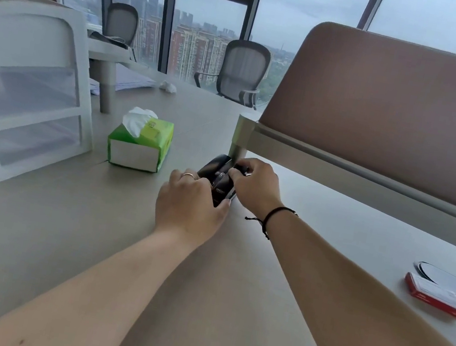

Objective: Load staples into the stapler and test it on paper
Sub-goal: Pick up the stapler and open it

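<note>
My grip is on the black stapler (221, 179) at frame centre: left hand (189, 205) curls around its near end, steadying it on the surface (87, 239), while right hand (254, 186) pinches its top with bent fingers. It looks rigid, compact and glossy, so likely a bit slick; I'd hold the base low and lift from the top. The divider post (238, 150) crowds it just behind, the tissue box (140, 145) sits left. Open room lies toward me; the red staple box (433, 296) waits lower right.
</note>
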The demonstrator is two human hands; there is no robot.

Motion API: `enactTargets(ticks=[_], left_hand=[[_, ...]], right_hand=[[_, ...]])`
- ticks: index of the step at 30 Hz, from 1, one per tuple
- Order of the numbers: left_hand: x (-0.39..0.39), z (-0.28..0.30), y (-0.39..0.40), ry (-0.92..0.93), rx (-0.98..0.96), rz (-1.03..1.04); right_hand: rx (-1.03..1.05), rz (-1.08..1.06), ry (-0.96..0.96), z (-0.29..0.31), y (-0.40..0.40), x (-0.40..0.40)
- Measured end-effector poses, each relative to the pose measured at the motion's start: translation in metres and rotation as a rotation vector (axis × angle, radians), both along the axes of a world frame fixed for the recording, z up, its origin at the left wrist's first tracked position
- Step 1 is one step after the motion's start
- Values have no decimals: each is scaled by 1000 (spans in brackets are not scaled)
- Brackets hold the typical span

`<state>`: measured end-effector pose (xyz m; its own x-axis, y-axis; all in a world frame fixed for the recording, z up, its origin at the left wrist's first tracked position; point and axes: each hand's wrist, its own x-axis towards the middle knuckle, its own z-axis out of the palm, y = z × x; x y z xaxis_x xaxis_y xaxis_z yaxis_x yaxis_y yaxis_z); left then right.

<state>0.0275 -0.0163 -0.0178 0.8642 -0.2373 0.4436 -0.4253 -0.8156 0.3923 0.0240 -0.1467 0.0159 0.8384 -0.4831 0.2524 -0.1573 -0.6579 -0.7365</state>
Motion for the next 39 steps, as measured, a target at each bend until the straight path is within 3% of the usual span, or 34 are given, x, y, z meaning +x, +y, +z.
enactTargets(ticks=[8,14,26,34,39], left_hand=[[-28,2,-2,-3,-20,-179],[-78,9,-6,214,-145,-327],[-263,25,5,366,-238,-672],[-368,22,29,485,-162,-892],[-408,20,46,379,-78,-996]], right_hand=[[69,-110,-44,1,5,-57],[147,-143,-62,6,11,-134],[342,-290,-106,10,16,-357],[451,-358,-156,5,46,-498],[439,-355,-173,-10,64,-553]])
